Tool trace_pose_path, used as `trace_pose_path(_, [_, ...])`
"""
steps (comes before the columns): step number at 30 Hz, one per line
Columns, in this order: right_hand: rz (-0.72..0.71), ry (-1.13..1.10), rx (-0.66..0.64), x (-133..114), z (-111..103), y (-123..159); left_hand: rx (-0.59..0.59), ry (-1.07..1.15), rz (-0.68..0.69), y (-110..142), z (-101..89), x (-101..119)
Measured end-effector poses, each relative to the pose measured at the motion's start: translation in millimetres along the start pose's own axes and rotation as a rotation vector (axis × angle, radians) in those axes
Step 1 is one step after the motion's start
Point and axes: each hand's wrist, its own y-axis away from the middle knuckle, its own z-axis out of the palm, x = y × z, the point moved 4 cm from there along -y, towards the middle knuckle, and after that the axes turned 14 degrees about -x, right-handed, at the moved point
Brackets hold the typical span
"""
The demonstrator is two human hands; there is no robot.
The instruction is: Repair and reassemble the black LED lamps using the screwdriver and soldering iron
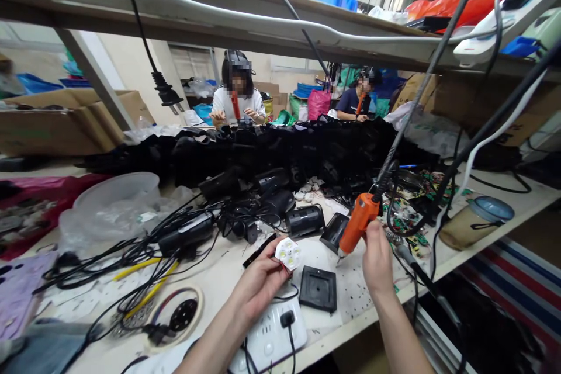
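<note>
Between the fingers of my left hand (pixel 263 281) is a white LED board (pixel 288 253) with several yellowish LEDs on its face and thin red wires below it. My right hand (pixel 377 258) grips an orange electric screwdriver (pixel 358 223), tilted with its tip down near the tabletop. A coil-sheathed cable rises from the tool's top. Below and between the hands lies a black square plastic part (pixel 318 288). Small dark screws are scattered to its right. Behind the screwdriver sits a black housing (pixel 334 232), and another black cylindrical housing (pixel 304 220) lies to its left.
A white power strip (pixel 287 332) with a black plug lies under my left forearm. Tangled black cables and a tape roll (pixel 199 304) are at left. Circuit boards (pixel 414 210) and a lidded jar (pixel 475 225) stand right. A shelf crosses overhead; two people sit beyond the black heap.
</note>
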Motion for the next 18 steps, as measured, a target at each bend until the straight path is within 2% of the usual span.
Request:
trace_pose_path(3, [-0.12, 0.163, 0.12, -18, -2, 19, 0.006, -0.006, -0.001, 1, 2.2, 0])
trace_pose_path(4, [-0.177, 0.213, 0.119, -24, 2, 28, 0.011, -0.011, -0.001, 1, 3.3, 0])
trace_pose_path(5, [-0.229, 0.251, 0.068, -30, 9, 36, 0.012, -0.019, -0.002, 1, 4.6, 0])
trace_pose_path(7, [-0.299, 0.296, -0.137, -35, 30, 50, 0.0, -0.038, 0.001, 1, 7.3, 0])
trace_pose_path(9, [-0.312, 0.308, -0.323, -34, 50, 60, -0.02, -0.064, 0.009, 1, 10.1, -1])
trace_pose_path(11, [-0.316, 0.305, -0.442, -32, 66, 64, -0.049, -0.115, 0.013, 4, 13.6, -2])
trace_pose_path(13, [-0.322, 0.292, -0.5, -31, 73, 64, -0.067, -0.157, -0.002, 9, 16.8, -1])
trace_pose_path(15, [-0.31, 0.273, -0.503, -31, 72, 61, -0.082, -0.246, -0.025, 16, 18.6, 7])
trace_pose_path(18, [-0.228, 0.244, -0.476, -27, 58, 56, -0.06, -0.65, 0.006, 33, 14.6, 40])
